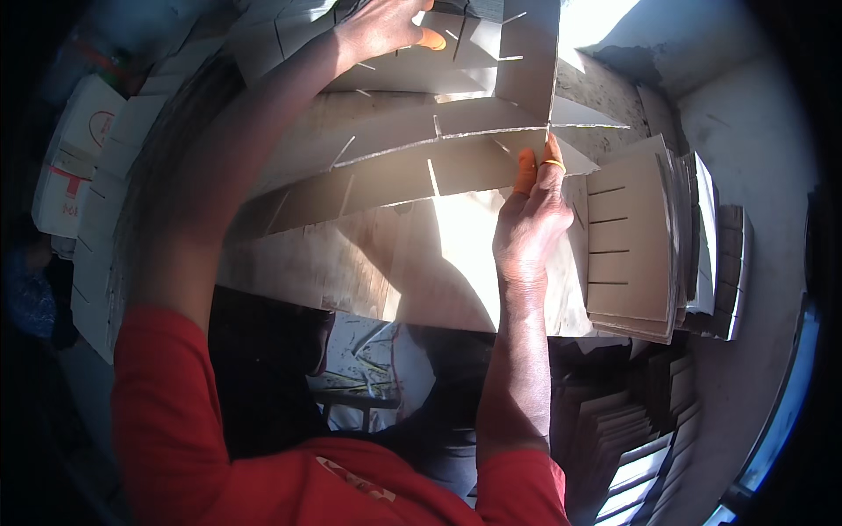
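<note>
My right hand (533, 223) pinches a slotted cardboard divider strip (438, 123) near its right end, where an upright slotted cardboard piece (528, 70) crosses it. Orange finger covers show on its thumb and a finger. The long strip runs left across the table, and a shaded slotted strip (386, 184) lies along its near side. At the top edge, my left hand (386, 26) is over more slotted cardboard (412, 70), with its orange-covered thumb and finger apart. The frame's edge cuts off part of that hand, and I see nothing held in it.
The wooden tabletop (351, 272) bears the cardboard. A stack of slotted sheets (627, 241) sits at its right end. At far left are a white box (74, 158) and more slotted sheets (101, 254). Further slotted pieces (614, 430) stand below right, beside the wall (745, 149).
</note>
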Demonstrator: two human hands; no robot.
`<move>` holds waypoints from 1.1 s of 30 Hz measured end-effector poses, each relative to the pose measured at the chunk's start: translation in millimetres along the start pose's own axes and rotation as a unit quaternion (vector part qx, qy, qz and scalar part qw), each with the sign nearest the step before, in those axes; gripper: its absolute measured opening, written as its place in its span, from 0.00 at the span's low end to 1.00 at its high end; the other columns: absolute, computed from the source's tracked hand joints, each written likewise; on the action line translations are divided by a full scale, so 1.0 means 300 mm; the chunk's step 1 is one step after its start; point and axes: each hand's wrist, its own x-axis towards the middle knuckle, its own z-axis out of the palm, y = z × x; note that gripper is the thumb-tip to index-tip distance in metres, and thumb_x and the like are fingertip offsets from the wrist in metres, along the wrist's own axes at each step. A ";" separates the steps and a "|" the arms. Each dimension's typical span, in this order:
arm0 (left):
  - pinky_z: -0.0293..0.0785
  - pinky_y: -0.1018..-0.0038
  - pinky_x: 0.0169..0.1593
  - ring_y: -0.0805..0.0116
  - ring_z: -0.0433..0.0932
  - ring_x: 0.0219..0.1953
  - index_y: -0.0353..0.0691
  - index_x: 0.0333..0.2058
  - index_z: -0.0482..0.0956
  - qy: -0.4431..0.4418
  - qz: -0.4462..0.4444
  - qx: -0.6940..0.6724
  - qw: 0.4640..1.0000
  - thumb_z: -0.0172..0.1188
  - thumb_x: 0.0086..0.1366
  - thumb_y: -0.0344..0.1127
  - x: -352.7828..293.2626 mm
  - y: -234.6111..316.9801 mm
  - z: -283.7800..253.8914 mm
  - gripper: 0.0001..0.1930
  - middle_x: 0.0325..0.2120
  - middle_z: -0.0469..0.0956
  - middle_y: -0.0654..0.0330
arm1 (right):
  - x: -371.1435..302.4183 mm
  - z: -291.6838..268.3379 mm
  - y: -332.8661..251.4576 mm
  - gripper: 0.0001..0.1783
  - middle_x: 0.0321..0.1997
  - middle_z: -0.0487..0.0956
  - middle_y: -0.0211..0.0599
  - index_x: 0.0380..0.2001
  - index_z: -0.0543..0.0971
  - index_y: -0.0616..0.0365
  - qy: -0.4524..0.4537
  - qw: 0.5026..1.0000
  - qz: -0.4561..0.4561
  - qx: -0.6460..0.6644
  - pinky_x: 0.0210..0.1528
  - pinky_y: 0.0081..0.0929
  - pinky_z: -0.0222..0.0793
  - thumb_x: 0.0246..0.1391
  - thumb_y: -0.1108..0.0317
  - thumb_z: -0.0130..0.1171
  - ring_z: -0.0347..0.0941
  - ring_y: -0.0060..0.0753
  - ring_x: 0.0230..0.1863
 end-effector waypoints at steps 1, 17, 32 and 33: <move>0.66 0.62 0.49 0.53 0.72 0.43 0.34 0.32 0.73 0.054 -0.025 -0.014 0.998 0.64 0.45 0.50 0.001 0.009 0.008 0.24 0.30 0.75 0.51 | 0.006 -0.003 -0.006 0.09 0.52 0.74 0.53 0.42 0.68 0.61 0.009 0.999 -0.028 -0.025 0.45 0.30 0.75 0.57 0.79 0.50 0.77 0.44 0.46; 0.64 0.68 0.45 0.64 0.71 0.41 0.43 0.34 0.72 0.140 -0.012 0.124 0.982 0.56 0.52 0.27 -0.022 -0.063 0.127 0.09 0.29 0.73 0.62 | 0.009 0.027 -0.010 0.14 0.49 0.76 0.53 0.44 0.73 0.64 0.014 0.997 -0.053 -0.044 0.34 0.29 0.78 0.53 0.81 0.55 0.80 0.44 0.37; 0.71 0.57 0.30 0.52 0.76 0.30 0.43 0.34 0.72 0.261 0.054 0.066 0.962 0.52 0.52 0.23 -0.009 -0.017 0.064 0.10 0.24 0.74 0.53 | 0.002 -0.004 -0.017 0.18 0.48 0.76 0.53 0.49 0.72 0.64 0.029 0.995 -0.077 -0.057 0.38 0.29 0.78 0.53 0.81 0.54 0.79 0.44 0.41; 0.70 0.56 0.28 0.51 0.76 0.28 0.43 0.33 0.72 0.327 0.121 0.068 0.935 0.52 0.51 0.23 -0.035 -0.037 0.032 0.10 0.23 0.74 0.52 | -0.003 0.004 -0.035 0.18 0.48 0.76 0.53 0.49 0.72 0.64 0.024 0.996 -0.078 -0.042 0.38 0.29 0.78 0.53 0.82 0.54 0.79 0.44 0.42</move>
